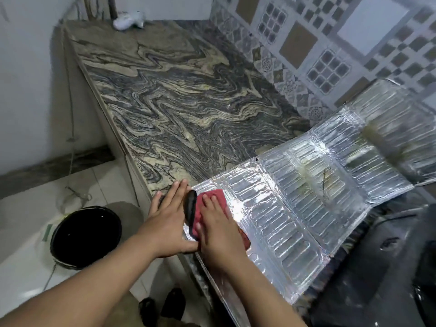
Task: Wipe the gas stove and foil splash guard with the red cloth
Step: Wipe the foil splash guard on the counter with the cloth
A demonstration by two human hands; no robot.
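My right hand [215, 228] lies flat, fingers spread narrow, pressing the red cloth [207, 204] against the near left panel of the foil splash guard [295, 192]. My left hand [168, 218] is open and flat too, fingers together, braced against the outer side of that same panel's left edge, with its thumb reaching under toward my right wrist. Between my two hands stands a dark, narrow, curved thing [191, 207] at the foil's edge; I cannot tell what it is.

There is one cloth. It is red, bunched under my palm, showing above my fingertips and again below my wrist on the right.

There is one splash guard, a folded sheet of silver foil in several panels, embossed all over with rows of rounded oblong ridges. It stands tilted on the counter and runs from my hands to the far right. The near panel glares white beside the cloth; the middle and far panels carry brownish-yellow stains.

To the right of the guard lies the gas stove [377, 256], black, blurred and only partly in view.

The counter [179, 95] is one slab of swirled grey and cream stone stretching away left and far. At its far end lies one white crumpled thing [128, 20]. The wall [330, 38] behind has patterned tiles.

On the floor at near left stands one black bucket [86, 234], and below my arms are two dark sandals [162, 305].
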